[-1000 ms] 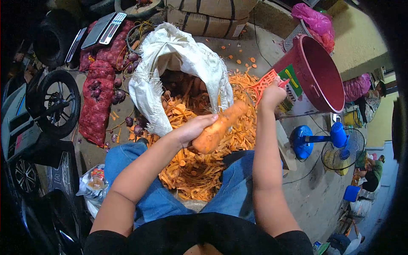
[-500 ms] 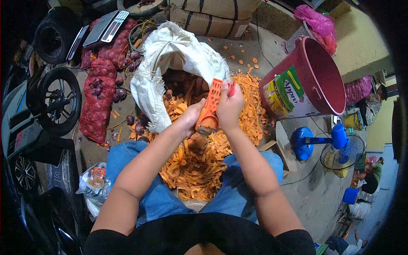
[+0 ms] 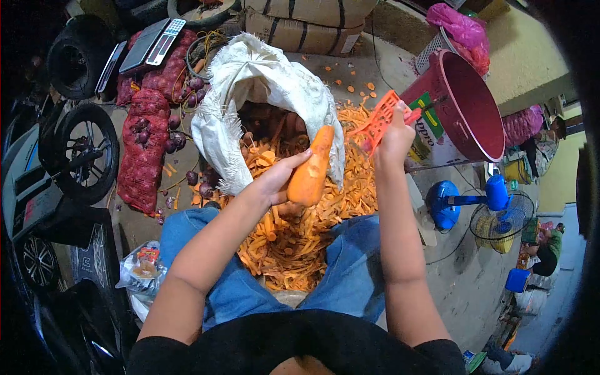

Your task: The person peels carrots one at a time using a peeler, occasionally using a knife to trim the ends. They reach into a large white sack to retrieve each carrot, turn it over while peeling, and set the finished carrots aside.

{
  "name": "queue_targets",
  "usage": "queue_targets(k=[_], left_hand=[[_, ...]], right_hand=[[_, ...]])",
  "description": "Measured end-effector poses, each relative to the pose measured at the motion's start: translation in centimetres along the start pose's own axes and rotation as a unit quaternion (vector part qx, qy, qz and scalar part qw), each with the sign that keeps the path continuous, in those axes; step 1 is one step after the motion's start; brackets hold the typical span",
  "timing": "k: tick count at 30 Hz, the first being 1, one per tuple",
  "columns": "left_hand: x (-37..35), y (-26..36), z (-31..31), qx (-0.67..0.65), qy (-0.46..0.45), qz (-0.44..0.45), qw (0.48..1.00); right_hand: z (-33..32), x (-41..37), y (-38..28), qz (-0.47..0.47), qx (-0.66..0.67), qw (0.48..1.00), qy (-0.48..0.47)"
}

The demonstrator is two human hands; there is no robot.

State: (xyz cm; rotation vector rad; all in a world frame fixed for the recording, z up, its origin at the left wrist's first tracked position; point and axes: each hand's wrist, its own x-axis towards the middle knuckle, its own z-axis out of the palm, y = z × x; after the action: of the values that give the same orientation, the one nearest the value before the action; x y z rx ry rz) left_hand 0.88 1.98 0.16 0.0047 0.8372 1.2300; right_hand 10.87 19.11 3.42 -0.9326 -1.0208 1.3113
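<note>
My left hand (image 3: pixel 278 181) is wrapped around the lower part of a thick, peeled carrot (image 3: pixel 312 167), which points up and away with a few darker patches near its top. To the right, my right hand (image 3: pixel 396 139) grips an orange plastic peeler (image 3: pixel 381 119) with holes through its flat body, held apart from the carrot. A short red piece (image 3: pixel 413 116) sticks out beside my right fingers, overlapping the bucket. Below both hands spreads a heap of carrot peelings (image 3: pixel 294 256) between my knees. Behind the carrot, a white woven sack (image 3: pixel 275 65) gapes, unpeeled carrots (image 3: pixel 284 128) inside.
A dark red bucket (image 3: pixel 478 94) stands tilted in view at right, with a blue fan (image 3: pixel 445 206) below it. Net sacks of red onions (image 3: pixel 145 150) lie at left, a scale (image 3: pixel 145 45) above them. A motorcycle wheel (image 3: pixel 87 153) borders the left side.
My right hand has moved right with the peeler, away from the carrot. My left hand now holds the carrot more upright and in fuller view.
</note>
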Motion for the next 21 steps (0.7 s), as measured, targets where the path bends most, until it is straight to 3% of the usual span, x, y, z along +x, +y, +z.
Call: queue_targets(k=[2,4,8,10,11,12,14,15,20,21], left_hand=[[0.9,-0.3,-0.6,-0.052,-0.026,0.012,0.998],[1.0,-0.5,-0.7,-0.053,-0.038,0.017,0.998],[1.8,-1.0,-1.9,-0.062,0.003,0.041,0.997],[2.8,-1.5,-3.3,-0.090,-0.089,0.037,0.991],[2.1,-1.1,-2.5,-0.092,-0.067,0.038,0.993],[1.8,-0.8,-1.7,-0.094,-0.066,0.040,0.993],[1.5,-0.5,-0.6,-0.075,0.031,0.051,0.995],[1.6,-0.7,-0.8,-0.076,0.032,0.049,0.995],[2.0,-1.1,-0.9,-0.066,0.039,0.080,0.994],[1.4,-0.8,-1.0,0.013,0.030,0.041,0.999]], right_hand=[[1.4,-3.0,-1.3,0.017,0.035,0.998,-0.042],[2.2,-5.1,-1.7,0.104,-0.015,0.991,-0.082],[1.9,-5.8,2.5,0.142,-0.001,0.987,-0.077],[2.0,-5.8,2.4,0.129,-0.096,0.976,-0.144],[2.3,-5.8,2.6,0.062,-0.080,0.981,-0.166],[2.5,-6.2,2.6,0.063,-0.081,0.980,-0.169],[3.0,-7.6,2.3,0.049,-0.131,0.974,-0.176],[2.8,-7.9,3.5,0.038,-0.128,0.969,-0.208],[2.4,-8.0,4.2,-0.035,-0.184,0.965,-0.185],[2.0,-6.9,5.0,-0.073,-0.234,0.959,-0.139]])
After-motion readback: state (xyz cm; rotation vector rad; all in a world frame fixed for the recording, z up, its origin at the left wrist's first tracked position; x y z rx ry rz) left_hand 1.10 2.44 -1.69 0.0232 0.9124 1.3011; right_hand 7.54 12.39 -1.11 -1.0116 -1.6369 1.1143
